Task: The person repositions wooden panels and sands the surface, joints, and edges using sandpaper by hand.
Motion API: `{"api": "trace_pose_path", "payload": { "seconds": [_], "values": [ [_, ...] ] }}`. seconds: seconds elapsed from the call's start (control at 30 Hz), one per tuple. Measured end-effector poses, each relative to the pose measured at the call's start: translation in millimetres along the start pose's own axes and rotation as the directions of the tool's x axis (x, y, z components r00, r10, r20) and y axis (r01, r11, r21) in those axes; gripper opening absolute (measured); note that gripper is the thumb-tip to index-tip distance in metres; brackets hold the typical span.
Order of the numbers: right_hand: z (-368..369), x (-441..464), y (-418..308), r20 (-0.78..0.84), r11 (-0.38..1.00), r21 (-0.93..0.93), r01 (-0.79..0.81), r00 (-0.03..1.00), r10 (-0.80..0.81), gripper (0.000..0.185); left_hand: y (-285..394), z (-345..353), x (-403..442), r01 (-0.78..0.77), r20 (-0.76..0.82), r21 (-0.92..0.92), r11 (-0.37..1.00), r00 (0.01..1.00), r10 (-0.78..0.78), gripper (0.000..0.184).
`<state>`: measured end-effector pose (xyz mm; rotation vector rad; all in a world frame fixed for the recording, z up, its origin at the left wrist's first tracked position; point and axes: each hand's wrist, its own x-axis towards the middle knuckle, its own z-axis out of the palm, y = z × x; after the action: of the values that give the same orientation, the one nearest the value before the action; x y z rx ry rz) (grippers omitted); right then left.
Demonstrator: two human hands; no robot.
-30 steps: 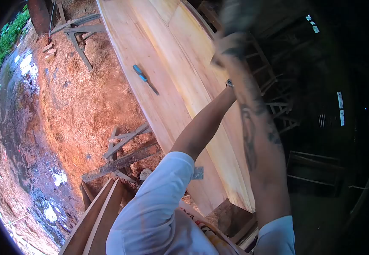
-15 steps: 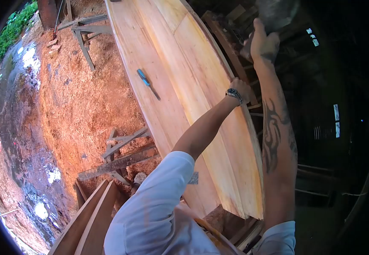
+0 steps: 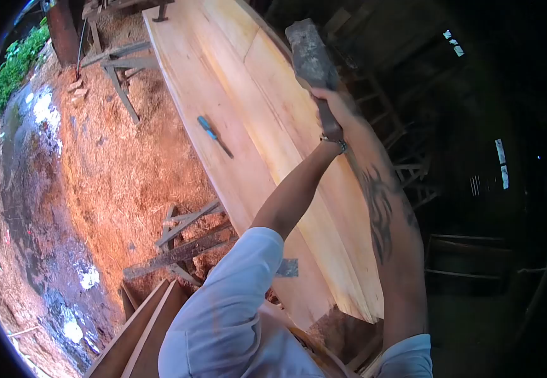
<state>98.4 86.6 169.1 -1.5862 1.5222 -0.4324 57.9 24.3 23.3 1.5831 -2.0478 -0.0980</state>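
Note:
A long curved panel of pale planks (image 3: 267, 126) stretches away from me. My right hand (image 3: 333, 101) grips a dark, worn, blocky mallet (image 3: 311, 53), whose head hangs over the panel's right side. Just below the mallet, my left hand (image 3: 330, 123), with a watch (image 3: 334, 143) at its wrist, is closed at that edge. Shadow and the right arm partly hide its fingers, so what they hold cannot be made out. On the panel to the left lies a blue-handled tool with a narrow dark blade, like a chisel (image 3: 207, 127); neither hand touches it.
Wooden trestles (image 3: 188, 242) stand along the panel's left side, above ground covered in shavings (image 3: 141, 183). A dark tool (image 3: 161, 11) rests at the panel's far end. A small grey patch (image 3: 288, 268) lies near me. Upright boards (image 3: 141, 334) stand at lower left.
The mallet has come down and left from its raised position, with my right hand. My left hand has shifted slightly left and up in view. The view itself has tilted a little.

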Motion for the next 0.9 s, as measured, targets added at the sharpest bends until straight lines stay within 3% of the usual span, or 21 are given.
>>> {"api": "trace_pose_path", "payload": {
  "seconds": [0.07, 0.13, 0.2, 0.23, 0.27, 0.3, 0.33, 0.4, 0.47, 0.57, 0.6, 0.63, 0.67, 0.73, 0.77, 0.8, 0.9],
  "values": [
    [-22, -65, 7, -0.024, 0.965, 0.258, 0.055, 0.998, -0.05, 0.033, 0, 4, 2, 0.001, -0.009, 0.009, 1.0, 1.0, -0.001, 0.032],
    [-50, -121, 37, 0.015, 0.928, 0.363, 0.078, 0.996, -0.09, 0.029, -5, 8, 1, -0.002, -0.035, 0.026, 1.0, 0.999, 0.003, 0.032],
    [-69, -206, 61, -0.098, 0.91, 0.412, 0.041, 0.995, 0.0, 0.03, -9, 10, 2, -0.01, -0.071, 0.038, 0.999, 0.997, 0.013, 0.031],
    [-75, -245, 91, -0.204, 0.883, 0.463, 0.078, 0.979, 0.02, 0.035, -9, 5, -1, -0.021, -0.094, 0.045, 0.999, 0.995, 0.025, 0.031],
    [-87, -284, 135, -0.211, 0.882, 0.444, 0.157, 0.975, -0.067, 0.046, -6, -7, -2, -0.02, -0.024, 0.002, 1.0, 1.0, 0.02, 0.033],
    [-91, -320, 190, -0.285, 0.881, 0.435, 0.185, 0.957, -0.061, 0.07, -1, -29, -7, -0.015, 0.051, -0.041, 0.999, 0.999, 0.017, 0.034],
    [-86, -358, 245, -0.432, 0.866, 0.405, 0.294, 0.896, -0.102, 0.074, 2, -41, -11, -0.006, 0.127, -0.081, 0.997, 0.992, 0.016, 0.036],
    [-73, -447, 312, -0.508, 0.882, 0.426, 0.202, 0.86, 0.049, 0.077, -1, -29, -10, 0.005, 0.096, -0.085, 0.996, 0.995, 0.003, 0.039],
    [-40, -518, 357, -0.689, 0.95, 0.303, 0.076, 0.706, 0.163, 0.074, -7, -7, 2, -0.004, 0.048, -0.035, 0.999, 0.999, 0.005, 0.037],
    [18, -608, 405, -0.839, 0.97, 0.192, -0.151, 0.487, 0.242, 0.07, -11, -13, 8, -0.017, 0.145, -0.018, 1.0, 0.989, 0.019, 0.038],
    [33, -627, 415, -0.856, 0.964, 0.195, -0.18, 0.45, 0.257, 0.068, -11, -14, 6, -0.048, 0.164, -0.002, 0.999, 0.985, 0.047, 0.039],
    [48, -647, 420, -0.856, 0.954, 0.225, -0.198, 0.426, 0.291, 0.056, -1, -34, 2, -0.008, 0.251, 0.012, 1.0, 0.968, 0.004, 0.043],
    [64, -664, 434, -0.849, 0.938, 0.259, -0.23, 0.409, 0.335, 0.055, -17, -9, 11, -0.018, 0.157, -0.017, 1.0, 0.987, 0.021, 0.044],
    [99, -702, 455, -0.833, 0.887, 0.35, -0.302, 0.332, 0.442, 0.054, -41, 11, 23, -0.071, 0.159, 0.035, 0.997, 0.985, 0.064, 0.041],
    [108, -725, 457, -0.703, 0.784, 0.482, -0.391, 0.362, 0.612, 0.077, -55, 15, 27, -0.093, 0.184, 0.061, 0.994, 0.98, 0.08, 0.039],
    [139, -744, 478, -0.801, 0.786, 0.431, -0.442, 0.214, 0.559, 0.064, -63, 16, 31, -0.111, 0.209, 0.069, 0.991, 0.973, 0.094, 0.038],
    [167, -771, 472, -0.76, 0.675, 0.537, -0.506, 0.056, 0.647, 0.061, -83, 26, 55, -0.076, 0.293, -0.041, 0.996, 0.952, 0.084, 0.035]
  ]
}}
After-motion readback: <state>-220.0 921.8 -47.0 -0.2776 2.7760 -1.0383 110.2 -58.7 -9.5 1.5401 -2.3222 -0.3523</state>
